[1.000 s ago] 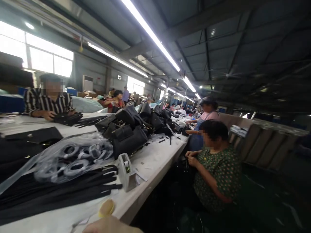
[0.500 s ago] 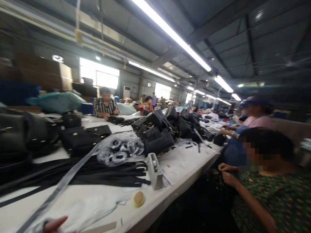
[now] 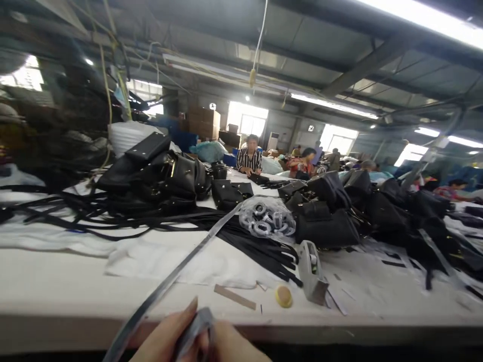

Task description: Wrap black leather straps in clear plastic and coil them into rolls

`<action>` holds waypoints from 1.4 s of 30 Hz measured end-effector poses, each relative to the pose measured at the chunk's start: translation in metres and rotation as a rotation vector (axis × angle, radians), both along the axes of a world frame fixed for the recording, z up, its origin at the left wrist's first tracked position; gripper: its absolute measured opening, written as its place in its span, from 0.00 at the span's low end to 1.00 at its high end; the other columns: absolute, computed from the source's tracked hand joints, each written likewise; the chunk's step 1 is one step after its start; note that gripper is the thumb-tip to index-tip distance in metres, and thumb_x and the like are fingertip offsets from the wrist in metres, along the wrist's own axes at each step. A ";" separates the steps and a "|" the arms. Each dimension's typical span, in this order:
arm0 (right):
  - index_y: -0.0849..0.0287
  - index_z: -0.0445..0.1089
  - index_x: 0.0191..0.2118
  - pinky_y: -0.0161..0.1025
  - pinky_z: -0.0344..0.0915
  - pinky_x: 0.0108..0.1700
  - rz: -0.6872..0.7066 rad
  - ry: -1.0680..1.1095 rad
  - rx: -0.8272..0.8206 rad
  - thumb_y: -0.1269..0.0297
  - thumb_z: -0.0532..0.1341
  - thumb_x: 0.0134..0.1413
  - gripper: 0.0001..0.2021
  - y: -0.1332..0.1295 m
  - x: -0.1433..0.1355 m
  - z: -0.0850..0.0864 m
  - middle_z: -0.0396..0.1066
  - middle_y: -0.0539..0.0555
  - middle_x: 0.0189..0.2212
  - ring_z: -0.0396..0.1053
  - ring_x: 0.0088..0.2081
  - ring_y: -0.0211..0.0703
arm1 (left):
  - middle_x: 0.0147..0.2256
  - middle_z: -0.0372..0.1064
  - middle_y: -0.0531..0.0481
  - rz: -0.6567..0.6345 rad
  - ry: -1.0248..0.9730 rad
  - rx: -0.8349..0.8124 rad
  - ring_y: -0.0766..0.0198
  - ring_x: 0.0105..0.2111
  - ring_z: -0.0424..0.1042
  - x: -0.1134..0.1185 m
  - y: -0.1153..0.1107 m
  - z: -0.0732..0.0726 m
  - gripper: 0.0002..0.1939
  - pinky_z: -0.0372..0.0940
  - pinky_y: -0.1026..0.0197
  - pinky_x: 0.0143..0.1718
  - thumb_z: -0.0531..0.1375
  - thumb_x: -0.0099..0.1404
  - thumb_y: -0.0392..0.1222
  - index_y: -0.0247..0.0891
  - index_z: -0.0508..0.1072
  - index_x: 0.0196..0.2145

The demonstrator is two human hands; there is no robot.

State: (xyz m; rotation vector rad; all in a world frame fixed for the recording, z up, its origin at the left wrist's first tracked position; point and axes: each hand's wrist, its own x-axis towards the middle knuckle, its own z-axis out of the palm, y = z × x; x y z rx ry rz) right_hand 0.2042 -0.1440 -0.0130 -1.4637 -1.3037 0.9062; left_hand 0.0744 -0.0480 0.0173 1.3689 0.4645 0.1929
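Note:
At the bottom of the head view, my left hand [image 3: 165, 336] and my right hand [image 3: 230, 343] are close together at the table's front edge. Both are closed round a grey, shiny strip [image 3: 196, 327], partly hidden by the fingers. A long translucent strip [image 3: 181, 264] runs from the lower left up to a clear bag of grey rings [image 3: 267, 217]. Black straps [image 3: 260, 246] lie beside that bag. A grey tape dispenser [image 3: 313, 274] and a round yellow-rimmed pad [image 3: 284, 296] are to the right of my hands.
Black bags are piled at the left [image 3: 162, 176] and right [image 3: 328, 226] of the white table [image 3: 68, 286]. A brown strip [image 3: 234, 296] lies near the front edge. A person in a striped top [image 3: 249, 160] works across the table.
The view has swung left, so the person in green at the right is out of view. Both my hands now show together at the bottom, with the grey strip between them.

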 end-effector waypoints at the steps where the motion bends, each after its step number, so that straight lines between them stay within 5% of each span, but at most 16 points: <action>1: 0.57 0.74 0.45 0.35 0.65 0.40 0.077 0.070 -0.059 0.58 0.62 0.53 0.15 0.003 -0.014 -0.007 0.72 0.52 0.34 0.69 0.35 0.41 | 0.10 0.53 0.55 0.049 -0.076 -0.033 0.62 0.14 0.62 0.000 0.004 0.005 0.36 0.63 0.61 0.20 0.44 0.63 0.72 0.36 0.75 0.28; 3: 0.59 0.76 0.42 0.34 0.65 0.38 0.201 0.207 -0.163 0.54 0.61 0.56 0.16 0.002 -0.033 -0.017 0.71 0.51 0.30 0.67 0.32 0.38 | 0.19 0.66 0.51 0.236 -0.238 0.159 0.56 0.27 0.73 -0.002 0.019 0.010 0.30 0.69 0.56 0.33 0.48 0.65 0.66 0.37 0.74 0.38; 5: 0.61 0.77 0.40 0.32 0.64 0.36 0.300 0.328 -0.211 0.50 0.63 0.53 0.19 -0.004 -0.036 -0.021 0.70 0.50 0.28 0.66 0.29 0.36 | 0.33 0.74 0.43 0.405 -0.341 0.629 0.52 0.41 0.73 -0.006 0.038 0.005 0.25 0.65 0.51 0.48 0.50 0.67 0.61 0.37 0.73 0.40; 7: 0.64 0.78 0.37 0.31 0.62 0.29 0.259 0.390 -0.186 0.48 0.65 0.49 0.21 -0.011 -0.022 -0.017 0.69 0.49 0.23 0.63 0.24 0.34 | 0.36 0.74 0.38 0.386 -0.314 1.035 0.49 0.41 0.72 -0.011 0.051 -0.007 0.25 0.64 0.48 0.49 0.51 0.65 0.61 0.36 0.74 0.37; 9: 0.65 0.76 0.31 0.32 0.59 0.24 0.059 0.326 -0.120 0.48 0.63 0.51 0.20 -0.013 0.001 -0.009 0.66 0.49 0.19 0.60 0.19 0.33 | 0.30 0.73 0.39 0.251 -0.202 1.219 0.51 0.33 0.71 -0.014 0.053 -0.019 0.24 0.65 0.52 0.39 0.53 0.63 0.61 0.36 0.73 0.31; 11: 0.63 0.74 0.30 0.34 0.63 0.27 -0.164 0.142 -0.048 0.51 0.62 0.52 0.17 -0.011 0.024 -0.001 0.67 0.50 0.20 0.63 0.22 0.36 | 0.23 0.69 0.44 0.129 -0.086 1.151 0.57 0.25 0.68 -0.011 0.045 -0.025 0.24 0.61 0.58 0.30 0.53 0.64 0.60 0.38 0.70 0.23; 14: 0.61 0.72 0.44 0.43 0.66 0.46 -0.368 -0.145 0.079 0.61 0.64 0.49 0.16 -0.006 0.035 0.007 0.73 0.56 0.35 0.70 0.39 0.46 | 0.14 0.60 0.52 -0.029 0.007 0.628 0.66 0.15 0.59 -0.004 0.030 -0.020 0.30 0.55 0.63 0.22 0.48 0.66 0.63 0.38 0.65 0.18; 17: 0.58 0.66 0.54 0.45 0.63 0.53 -0.227 -0.150 0.135 0.66 0.62 0.50 0.23 -0.003 0.017 0.002 0.71 0.57 0.47 0.68 0.48 0.48 | 0.09 0.50 0.59 -0.179 -0.022 -0.045 0.69 0.10 0.50 0.001 0.021 -0.004 0.33 0.57 0.63 0.19 0.46 0.65 0.68 0.37 0.68 0.20; 20: 0.59 0.69 0.49 0.41 0.66 0.45 -0.043 0.006 0.045 0.61 0.59 0.57 0.15 0.001 -0.015 -0.016 0.73 0.55 0.39 0.69 0.40 0.45 | 0.10 0.46 0.62 -0.227 -0.165 -0.412 0.70 0.11 0.50 0.002 0.022 0.019 0.29 0.62 0.63 0.23 0.51 0.64 0.65 0.34 0.72 0.27; 23: 0.60 0.71 0.47 0.36 0.64 0.34 0.058 0.126 -0.129 0.57 0.58 0.59 0.15 0.001 -0.040 -0.032 0.70 0.50 0.28 0.67 0.29 0.39 | 0.19 0.59 0.57 -0.029 -0.385 -0.293 0.68 0.19 0.61 0.005 0.035 0.035 0.23 0.66 0.58 0.37 0.55 0.65 0.59 0.33 0.73 0.40; 27: 0.60 0.74 0.43 0.32 0.60 0.29 0.220 0.319 -0.174 0.51 0.60 0.58 0.18 -0.013 -0.031 -0.022 0.68 0.49 0.25 0.63 0.25 0.35 | 0.29 0.66 0.47 0.379 -0.403 0.539 0.58 0.32 0.66 0.005 0.062 0.023 0.15 0.61 0.56 0.43 0.58 0.64 0.53 0.37 0.71 0.33; 29: 0.62 0.74 0.39 0.31 0.57 0.25 0.114 0.396 -0.108 0.48 0.60 0.56 0.19 -0.020 -0.007 -0.009 0.67 0.50 0.23 0.61 0.22 0.33 | 0.26 0.64 0.48 0.322 -0.304 0.896 0.57 0.28 0.63 0.000 0.068 0.009 0.15 0.59 0.57 0.37 0.60 0.60 0.53 0.39 0.69 0.26; 31: 0.62 0.73 0.36 0.31 0.57 0.25 -0.027 0.362 -0.063 0.47 0.60 0.56 0.20 -0.024 0.019 0.001 0.68 0.50 0.23 0.62 0.22 0.34 | 0.21 0.60 0.50 0.131 -0.203 1.058 0.61 0.23 0.59 -0.004 0.065 0.000 0.18 0.55 0.60 0.31 0.60 0.60 0.54 0.40 0.66 0.21; 33: 0.61 0.73 0.35 0.33 0.61 0.29 -0.086 0.250 -0.068 0.47 0.61 0.56 0.19 -0.024 0.038 0.005 0.70 0.51 0.24 0.65 0.25 0.37 | 0.16 0.57 0.52 -0.055 -0.065 0.993 0.64 0.18 0.55 -0.007 0.056 -0.001 0.25 0.51 0.61 0.25 0.54 0.65 0.56 0.40 0.63 0.16; 36: 0.59 0.74 0.35 0.39 0.66 0.38 -0.025 0.211 -0.128 0.47 0.59 0.58 0.18 -0.022 0.046 0.005 0.74 0.54 0.29 0.70 0.32 0.43 | 0.10 0.55 0.53 -0.206 0.171 0.621 0.67 0.11 0.51 -0.005 0.048 0.008 0.34 0.47 0.62 0.17 0.44 0.68 0.62 0.40 0.62 0.12; 42: 0.56 0.72 0.49 0.41 0.68 0.39 0.235 0.296 -0.166 0.49 0.68 0.46 0.25 -0.027 0.037 0.019 0.74 0.55 0.37 0.71 0.35 0.45 | 0.07 0.56 0.51 -0.287 0.260 0.265 0.66 0.08 0.52 -0.005 0.076 0.024 0.32 0.46 0.63 0.11 0.54 0.61 0.66 0.39 0.68 0.12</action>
